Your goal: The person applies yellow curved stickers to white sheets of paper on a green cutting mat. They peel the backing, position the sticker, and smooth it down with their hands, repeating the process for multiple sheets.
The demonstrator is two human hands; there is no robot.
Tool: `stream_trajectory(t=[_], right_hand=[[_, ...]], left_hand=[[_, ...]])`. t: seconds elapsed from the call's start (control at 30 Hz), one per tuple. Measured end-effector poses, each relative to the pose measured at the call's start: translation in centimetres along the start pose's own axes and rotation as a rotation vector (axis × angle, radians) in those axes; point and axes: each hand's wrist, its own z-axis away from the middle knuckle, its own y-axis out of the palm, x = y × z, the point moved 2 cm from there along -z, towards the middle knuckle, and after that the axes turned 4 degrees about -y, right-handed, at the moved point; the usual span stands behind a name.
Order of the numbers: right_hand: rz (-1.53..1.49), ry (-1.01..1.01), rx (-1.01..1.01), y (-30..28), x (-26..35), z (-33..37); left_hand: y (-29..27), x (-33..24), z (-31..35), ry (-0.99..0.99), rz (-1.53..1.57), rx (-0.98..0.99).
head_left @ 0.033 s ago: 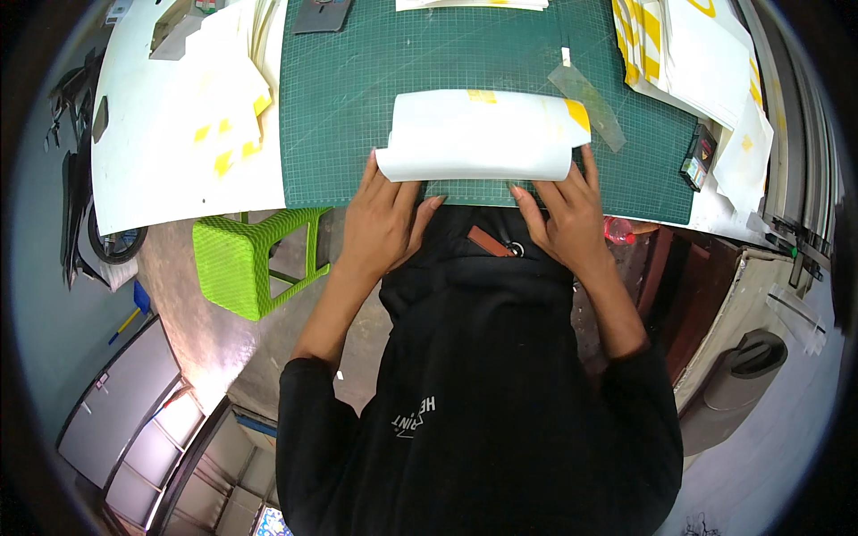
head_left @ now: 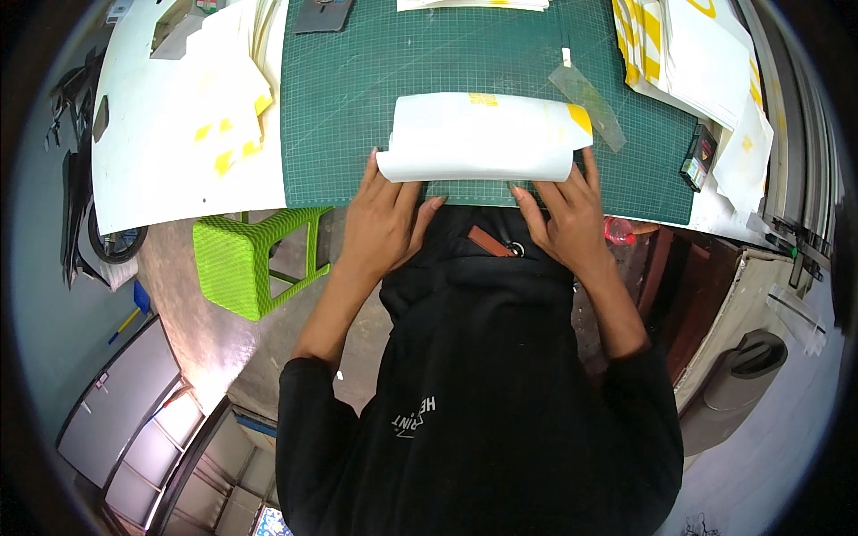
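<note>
A white sheet with yellow patches (head_left: 478,147), bent over into a loose curl, lies on a green cutting mat (head_left: 429,58) in front of me. My left hand (head_left: 386,214) is at its near left corner and my right hand (head_left: 569,210) at its near right corner. Both hands have stretched fingers that touch the sheet, with some fingertips hidden under its near edge. Each thumb is spread away from the sheet, near the table's front edge. Neither thumb presses on the paper.
White-and-yellow sheets are stacked at the far right (head_left: 693,58) and left (head_left: 219,98). A clear strip (head_left: 590,107) and a small dark box (head_left: 699,158) lie on the right. A green stool (head_left: 237,268) stands below the table at left.
The sheet's far edge has shifted very slightly toward me, and its right end a touch to the right. Both hands stay where they were.
</note>
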Motion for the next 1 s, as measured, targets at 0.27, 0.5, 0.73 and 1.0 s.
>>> stream_trajectory(t=[0.27,0.5,0.73,1.0], right_hand=[[-0.108,0.039,0.003,-1.9,-0.5,-3.3],[-0.088,-0.020,-0.043,-0.3,-1.9,-4.4],[-0.100,0.017,-0.146,0.3,-1.6,-3.6],[-0.141,0.030,-0.163,0.2,-1.7,-3.6]], left_hand=[[-1.1,-1.6,-2.6,-0.014,-0.038,-0.175],[0.0,-1.5,-3.4,-0.022,-0.143,-0.224],[-0.6,-1.5,-2.4,-0.012,-0.111,-0.165],[-0.7,-0.2,-0.6,-0.022,-0.052,-0.058]])
